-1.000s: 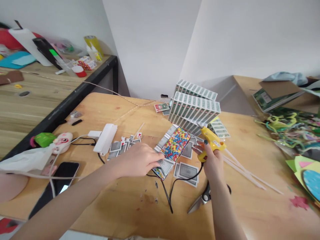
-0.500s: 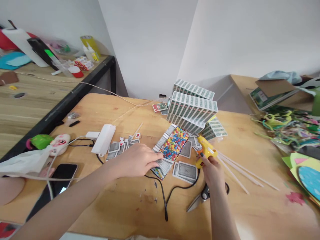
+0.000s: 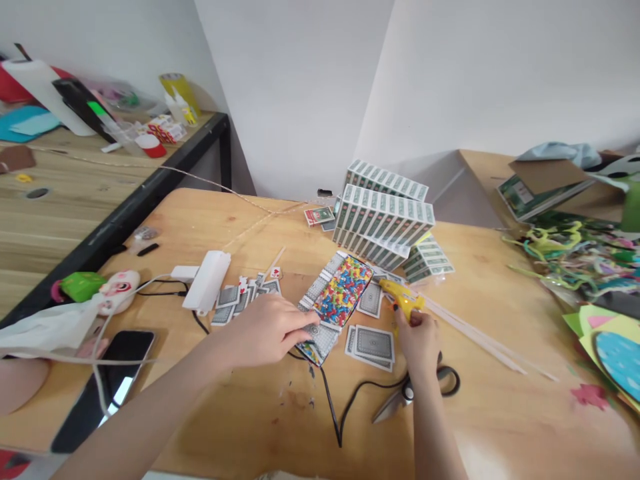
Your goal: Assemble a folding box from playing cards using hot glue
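One yellow glue gun (image 3: 400, 298) sat in the right hand (image 3: 419, 338), the fingers clenched round its handle and its nozzle pointing away from the person toward the colourful panel (image 3: 341, 290). That single panel, a flat piece covered in bright multicoloured print and edged with playing-card backs, lay just left of the gun's tip. The left hand (image 3: 270, 328) pressed down on the panel's near end, palm down, fingertips spread flat on the card edge rather than curled round anything, so it held nothing. The left forearm came in from the lower left, and the right forearm rose almost straight from the bottom edge. One black cord (image 3: 350, 400) trailed from the gun back toward the person, looping on the wooden table (image 3: 500, 413). One pair of scissors (image 3: 415, 390) lay just behind the right hand, partly hidden by the wrist. Between the two hands lay a small pile of loose playing cards (image 3: 371, 345), face down; their number could not be counted. A second scatter of cards (image 3: 245, 297) lay beyond the left hand, beside one white power strip (image 3: 206, 281). Beyond the gun stood stacked card boxes (image 3: 384, 217) in at least two tiers. To the right of the gun lay several clear glue sticks (image 3: 475, 337). One black phone (image 3: 105, 390) rested well left of the left arm.
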Action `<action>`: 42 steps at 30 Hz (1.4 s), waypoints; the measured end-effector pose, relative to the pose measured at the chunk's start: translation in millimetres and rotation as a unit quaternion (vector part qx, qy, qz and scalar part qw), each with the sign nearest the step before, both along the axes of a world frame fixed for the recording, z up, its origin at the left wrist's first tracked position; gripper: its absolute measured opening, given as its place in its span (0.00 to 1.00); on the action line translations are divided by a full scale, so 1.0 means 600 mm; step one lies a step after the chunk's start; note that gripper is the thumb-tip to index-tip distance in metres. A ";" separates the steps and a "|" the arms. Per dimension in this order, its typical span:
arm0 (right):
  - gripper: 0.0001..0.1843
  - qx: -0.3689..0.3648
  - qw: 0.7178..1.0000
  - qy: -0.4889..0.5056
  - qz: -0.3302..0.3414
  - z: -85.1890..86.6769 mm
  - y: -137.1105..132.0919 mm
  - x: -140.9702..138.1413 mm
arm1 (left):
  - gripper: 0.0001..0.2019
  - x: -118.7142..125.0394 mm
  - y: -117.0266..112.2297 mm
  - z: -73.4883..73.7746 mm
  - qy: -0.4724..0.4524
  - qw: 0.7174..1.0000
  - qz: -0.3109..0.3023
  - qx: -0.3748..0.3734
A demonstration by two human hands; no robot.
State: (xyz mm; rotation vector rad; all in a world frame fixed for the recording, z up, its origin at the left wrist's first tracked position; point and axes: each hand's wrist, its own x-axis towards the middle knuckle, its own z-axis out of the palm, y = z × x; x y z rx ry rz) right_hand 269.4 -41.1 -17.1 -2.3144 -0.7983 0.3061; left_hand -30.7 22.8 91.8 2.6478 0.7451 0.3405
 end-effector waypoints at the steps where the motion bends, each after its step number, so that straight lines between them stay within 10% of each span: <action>1: 0.17 -0.003 1.000 -0.016 -0.002 -0.004 -0.002 0.000 | 0.09 -0.001 -0.001 -0.002 -0.008 1.000 0.002 0.000; 18: 0.32 -0.061 0.956 -0.221 0.181 -0.004 0.040 -0.094 | 0.10 -0.005 -0.013 -0.009 -0.034 0.999 0.039 -0.003; 24: 0.22 -0.128 0.931 -0.256 0.225 0.011 0.043 -0.099 | 0.10 -0.004 -0.013 -0.010 -0.038 0.998 0.038 -0.010; 42: 0.18 -0.243 0.791 -0.338 0.448 0.032 0.089 -0.071 | 0.08 0.000 -0.011 0.001 -0.004 0.999 0.035 -0.012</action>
